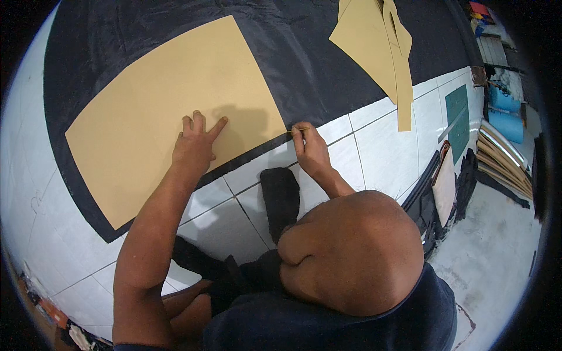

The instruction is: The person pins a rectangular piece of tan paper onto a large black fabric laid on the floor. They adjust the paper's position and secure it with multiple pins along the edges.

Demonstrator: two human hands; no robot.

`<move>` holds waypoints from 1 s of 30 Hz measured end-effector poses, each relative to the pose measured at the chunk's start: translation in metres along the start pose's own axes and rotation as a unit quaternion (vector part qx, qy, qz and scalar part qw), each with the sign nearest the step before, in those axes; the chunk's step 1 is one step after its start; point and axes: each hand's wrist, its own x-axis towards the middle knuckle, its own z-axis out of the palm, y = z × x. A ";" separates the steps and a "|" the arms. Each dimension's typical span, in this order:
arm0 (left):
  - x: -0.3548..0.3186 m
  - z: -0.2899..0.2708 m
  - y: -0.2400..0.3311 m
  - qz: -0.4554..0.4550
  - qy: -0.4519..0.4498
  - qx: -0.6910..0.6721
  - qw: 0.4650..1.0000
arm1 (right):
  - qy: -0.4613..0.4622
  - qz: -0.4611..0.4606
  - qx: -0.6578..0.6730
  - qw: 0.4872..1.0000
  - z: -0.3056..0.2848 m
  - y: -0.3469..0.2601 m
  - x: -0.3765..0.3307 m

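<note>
A large tan paper pattern piece [134,111] with one curved edge lies flat on black fabric [298,64] spread over the floor. My left hand [196,143] presses on the paper with its fingers spread, holding nothing. At the paper's near right corner, my right hand [311,149] pinches a thin yellowish pencil-like stick [300,130]. Its tip is at the corner, beside the narrow strip of fabric that shows along the paper's near edge. The stick's exact kind is too small to make out.
More tan pattern pieces [374,50] lie at the far right, one strip reaching over white floor tiles [380,146]. Farther right are a green cutting mat [458,117] with a ruler [452,124], folded cloth [445,187] and blue rolls [505,126]. My bent knee [357,251] is close by.
</note>
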 end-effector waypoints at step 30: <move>-0.001 0.002 -0.003 0.002 0.008 -0.036 0.999 | -0.075 -0.239 0.011 0.968 0.043 -0.052 -0.014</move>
